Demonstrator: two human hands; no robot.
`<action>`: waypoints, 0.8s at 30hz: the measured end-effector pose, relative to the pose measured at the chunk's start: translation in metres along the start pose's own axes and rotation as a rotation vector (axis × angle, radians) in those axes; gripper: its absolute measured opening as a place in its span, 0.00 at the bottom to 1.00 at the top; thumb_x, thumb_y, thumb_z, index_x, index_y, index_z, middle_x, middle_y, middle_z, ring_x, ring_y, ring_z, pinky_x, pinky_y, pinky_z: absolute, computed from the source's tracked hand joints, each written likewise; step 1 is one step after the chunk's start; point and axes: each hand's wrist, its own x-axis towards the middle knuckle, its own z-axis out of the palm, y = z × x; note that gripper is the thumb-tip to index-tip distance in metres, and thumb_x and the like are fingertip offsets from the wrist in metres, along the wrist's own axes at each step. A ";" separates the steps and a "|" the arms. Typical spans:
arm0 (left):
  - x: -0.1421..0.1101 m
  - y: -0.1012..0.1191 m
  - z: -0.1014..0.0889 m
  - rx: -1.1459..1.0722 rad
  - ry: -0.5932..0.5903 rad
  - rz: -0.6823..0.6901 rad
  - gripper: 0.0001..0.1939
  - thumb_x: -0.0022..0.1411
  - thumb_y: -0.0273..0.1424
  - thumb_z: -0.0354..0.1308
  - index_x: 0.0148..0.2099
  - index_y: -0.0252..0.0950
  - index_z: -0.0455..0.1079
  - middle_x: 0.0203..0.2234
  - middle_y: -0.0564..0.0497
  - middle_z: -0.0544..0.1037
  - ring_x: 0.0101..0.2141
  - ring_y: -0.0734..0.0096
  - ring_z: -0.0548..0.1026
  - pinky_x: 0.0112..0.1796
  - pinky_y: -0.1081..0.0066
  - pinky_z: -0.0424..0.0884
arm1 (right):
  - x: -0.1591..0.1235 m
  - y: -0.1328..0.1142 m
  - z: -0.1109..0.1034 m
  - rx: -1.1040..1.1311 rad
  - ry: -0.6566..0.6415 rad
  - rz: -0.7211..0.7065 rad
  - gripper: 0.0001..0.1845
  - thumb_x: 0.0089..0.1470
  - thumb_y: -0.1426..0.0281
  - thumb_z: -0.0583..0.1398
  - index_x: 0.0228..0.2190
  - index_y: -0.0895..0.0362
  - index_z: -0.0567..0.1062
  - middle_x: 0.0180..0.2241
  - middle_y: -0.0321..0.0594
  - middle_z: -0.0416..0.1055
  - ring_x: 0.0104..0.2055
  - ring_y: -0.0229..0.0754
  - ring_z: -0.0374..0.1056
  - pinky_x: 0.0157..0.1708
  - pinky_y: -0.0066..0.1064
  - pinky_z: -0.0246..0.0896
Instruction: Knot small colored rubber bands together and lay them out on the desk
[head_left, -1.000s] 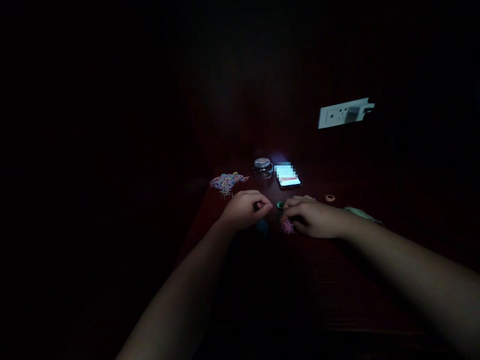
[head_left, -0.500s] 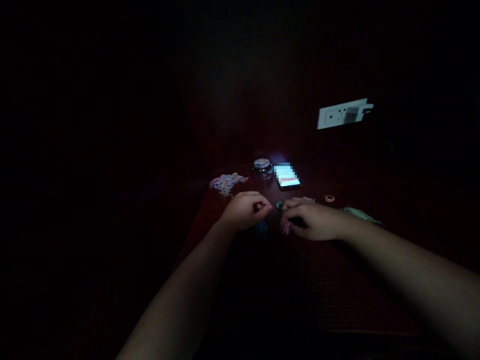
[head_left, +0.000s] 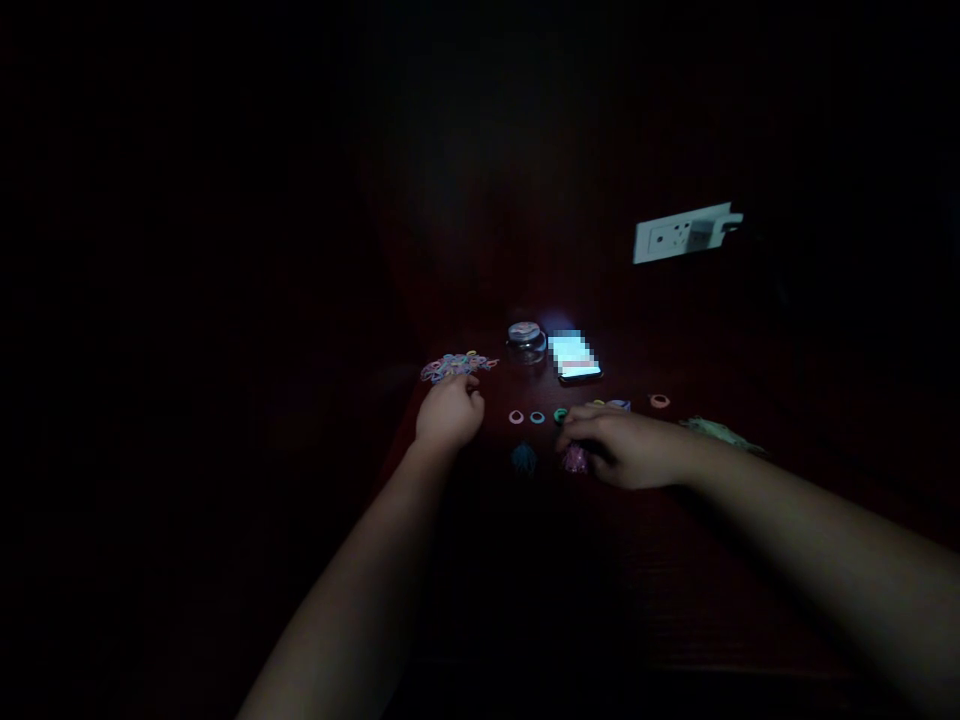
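The scene is very dark. My left hand (head_left: 448, 415) reaches to the near edge of a pile of small coloured rubber bands (head_left: 457, 366), fingers curled, fingertips at the pile. My right hand (head_left: 626, 446) rests on the dark red table (head_left: 675, 540) with fingers pinched together beside a pink tassel (head_left: 574, 459). A blue tassel (head_left: 524, 458) lies between the hands. Small rings lie in a row: pink (head_left: 516, 417), blue (head_left: 537, 417) and green (head_left: 560, 414).
A lit phone (head_left: 574, 357) and a small glass jar (head_left: 526, 339) stand at the back. An orange ring (head_left: 659, 401) and a pale green fringe (head_left: 720, 432) lie right of my right hand. A white wall socket (head_left: 686, 233) holds a plug.
My left hand moved left and back from the middle to the rubber band pile, uncovering the pink and blue rings. My right hand stayed nearly still.
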 end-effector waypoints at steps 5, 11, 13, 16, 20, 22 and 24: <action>0.008 -0.035 0.006 0.148 -0.202 -0.339 0.24 0.62 0.32 0.50 0.60 0.34 0.64 0.57 0.35 0.67 0.55 0.44 0.67 0.52 0.54 0.66 | 0.001 0.004 0.005 -0.017 0.000 0.001 0.21 0.46 0.82 0.58 0.39 0.52 0.79 0.41 0.42 0.72 0.45 0.46 0.66 0.48 0.40 0.59; 0.011 -0.055 0.017 0.125 -0.183 -0.347 0.26 0.60 0.37 0.54 0.59 0.33 0.65 0.55 0.34 0.69 0.56 0.47 0.68 0.54 0.58 0.65 | 0.003 0.009 0.010 -0.002 0.024 -0.011 0.14 0.50 0.80 0.58 0.33 0.52 0.79 0.39 0.40 0.72 0.44 0.45 0.66 0.47 0.39 0.58; 0.012 -0.058 0.019 0.110 -0.161 -0.343 0.25 0.60 0.41 0.55 0.57 0.35 0.68 0.53 0.35 0.70 0.55 0.48 0.69 0.54 0.59 0.65 | 0.004 0.009 0.010 -0.006 0.020 -0.003 0.13 0.51 0.80 0.58 0.32 0.52 0.79 0.38 0.40 0.72 0.44 0.45 0.66 0.47 0.39 0.58; 0.013 -0.063 0.022 0.079 -0.123 -0.346 0.25 0.58 0.46 0.56 0.54 0.37 0.71 0.51 0.36 0.72 0.51 0.51 0.72 0.53 0.61 0.65 | 0.005 0.008 0.010 -0.001 0.021 -0.014 0.12 0.52 0.79 0.58 0.30 0.53 0.79 0.37 0.39 0.72 0.42 0.44 0.66 0.46 0.38 0.58; 0.013 -0.067 0.027 0.015 -0.052 -0.374 0.20 0.57 0.46 0.57 0.47 0.40 0.74 0.47 0.40 0.75 0.46 0.57 0.76 0.47 0.65 0.69 | 0.005 0.005 0.011 0.002 0.030 -0.011 0.12 0.51 0.80 0.58 0.30 0.53 0.79 0.37 0.40 0.72 0.42 0.44 0.66 0.45 0.38 0.58; 0.013 -0.069 0.028 -0.013 -0.034 -0.384 0.15 0.58 0.44 0.56 0.42 0.41 0.75 0.44 0.44 0.78 0.42 0.61 0.77 0.42 0.67 0.70 | 0.005 0.004 0.010 0.004 0.022 -0.002 0.13 0.50 0.80 0.58 0.32 0.53 0.78 0.37 0.40 0.72 0.42 0.44 0.66 0.45 0.38 0.58; 0.012 -0.069 0.028 -0.030 -0.028 -0.387 0.12 0.60 0.41 0.55 0.38 0.42 0.75 0.40 0.46 0.80 0.38 0.63 0.78 0.39 0.69 0.70 | 0.005 0.003 0.009 0.009 0.017 0.009 0.14 0.49 0.81 0.58 0.35 0.54 0.78 0.38 0.41 0.73 0.43 0.45 0.66 0.46 0.38 0.58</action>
